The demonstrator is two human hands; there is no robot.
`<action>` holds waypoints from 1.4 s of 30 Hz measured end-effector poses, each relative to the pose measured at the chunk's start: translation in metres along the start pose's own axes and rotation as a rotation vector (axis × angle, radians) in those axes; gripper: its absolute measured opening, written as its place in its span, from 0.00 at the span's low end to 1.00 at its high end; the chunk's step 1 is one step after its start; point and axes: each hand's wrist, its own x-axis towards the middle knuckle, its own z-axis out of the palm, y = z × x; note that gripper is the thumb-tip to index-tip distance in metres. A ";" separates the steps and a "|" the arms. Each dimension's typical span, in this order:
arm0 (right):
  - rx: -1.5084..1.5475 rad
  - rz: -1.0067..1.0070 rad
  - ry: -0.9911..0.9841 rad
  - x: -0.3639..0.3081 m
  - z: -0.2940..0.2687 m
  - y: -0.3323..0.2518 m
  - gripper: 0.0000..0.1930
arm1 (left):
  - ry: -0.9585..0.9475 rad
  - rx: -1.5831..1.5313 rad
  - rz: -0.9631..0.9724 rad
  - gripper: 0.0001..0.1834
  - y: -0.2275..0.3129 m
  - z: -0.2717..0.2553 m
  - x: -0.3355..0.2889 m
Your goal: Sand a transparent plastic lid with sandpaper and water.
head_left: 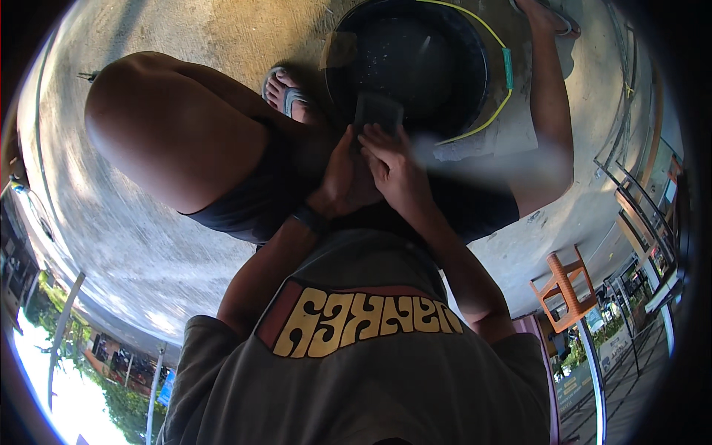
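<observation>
Dark flat slab held by both hands over black tub.

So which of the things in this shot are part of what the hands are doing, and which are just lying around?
In use:
- dark flat piece, held by both hands
- left hand
- right hand
- black basin just beyond the hands

Lying about:
- yellow hose along the basin's rim
- orange stool
- sandal on the person's own foot
- concrete floor

Black basin close ahead of hands
</observation>
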 end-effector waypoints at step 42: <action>0.104 0.032 -0.083 -0.004 0.002 -0.009 0.14 | -0.184 -0.243 -0.167 0.47 0.002 0.003 -0.027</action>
